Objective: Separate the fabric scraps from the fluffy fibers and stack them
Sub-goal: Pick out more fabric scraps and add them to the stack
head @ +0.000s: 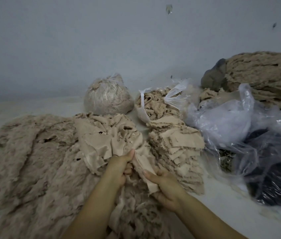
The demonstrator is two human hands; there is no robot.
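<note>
Around the scrap stack [176,149], room is tight: the fibre heap [29,161] crowds its left, leaving a narrow gap; an open bag [153,106] stands just behind; crumpled plastic bags [231,126] press against its right. Bare surface [222,209] lies open at its near right.

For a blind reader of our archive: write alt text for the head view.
Both hands, left and right, grip one beige scrap over a wide heap of fluffy fibers. A stack of flat scraps sits just right of the hands, loose scraps lie behind them, and clear bags of beige material stand by the wall.
</note>
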